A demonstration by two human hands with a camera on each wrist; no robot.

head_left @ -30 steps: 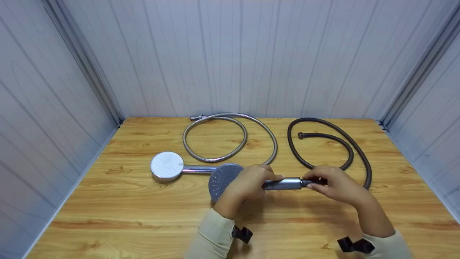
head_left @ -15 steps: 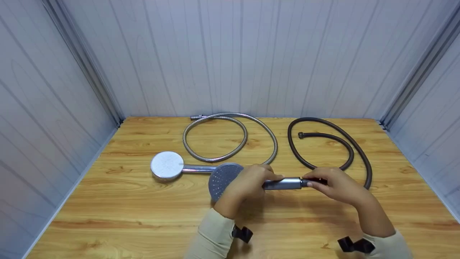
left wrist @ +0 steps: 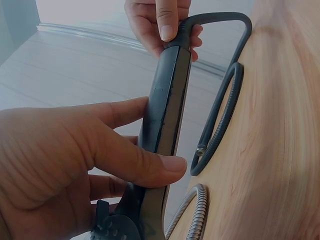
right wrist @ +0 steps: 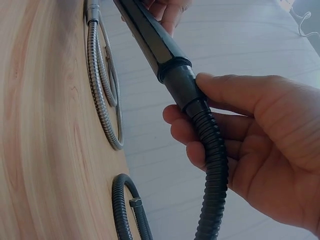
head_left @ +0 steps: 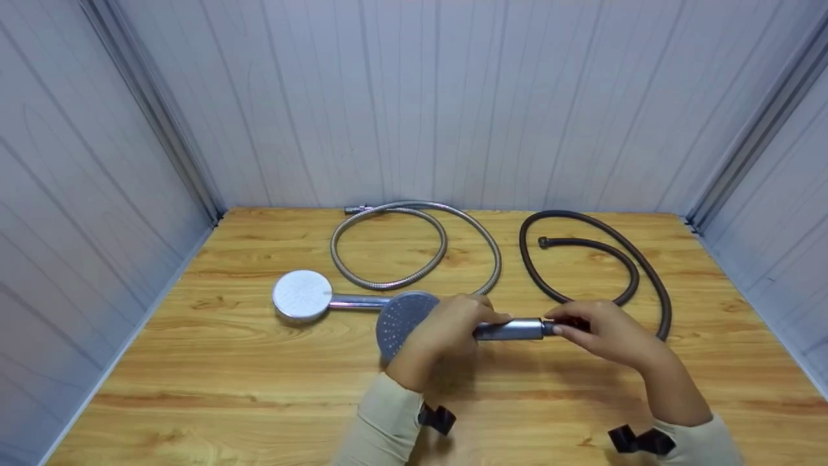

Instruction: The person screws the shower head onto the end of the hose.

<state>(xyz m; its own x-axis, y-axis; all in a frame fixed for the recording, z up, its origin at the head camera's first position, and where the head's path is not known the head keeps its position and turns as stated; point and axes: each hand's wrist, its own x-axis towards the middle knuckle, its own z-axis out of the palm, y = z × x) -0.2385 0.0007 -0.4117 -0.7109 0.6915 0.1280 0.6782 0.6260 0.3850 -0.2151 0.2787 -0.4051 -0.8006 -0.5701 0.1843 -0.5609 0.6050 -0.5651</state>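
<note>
My left hand (head_left: 449,327) grips the handle of a dark grey shower head (head_left: 399,323), thumb along the near side in the left wrist view. The nozzle face is partly covered by that hand in the head view. At the handle's lower end, my right hand (head_left: 605,333) pinches the smooth collar (right wrist: 182,85) of a black ribbed shower hose (right wrist: 215,170) between thumb and fingers. Collar and handle end meet in line in the right wrist view. From the right hand, the hose drops and loops over the wooden table.
A chrome shower head (head_left: 302,294) lies to the left, its handle passing behind the dark one. Its silver hose (head_left: 499,259) coils toward the back wall (head_left: 414,103). The black hose's free end nut (head_left: 543,242) rests inside its loop. Side walls enclose the wooden table (head_left: 259,401).
Both hands hold nearly the same places. The right fingers have shifted slightly around the hose collar; the shower heads and hoses otherwise lie as before.
</note>
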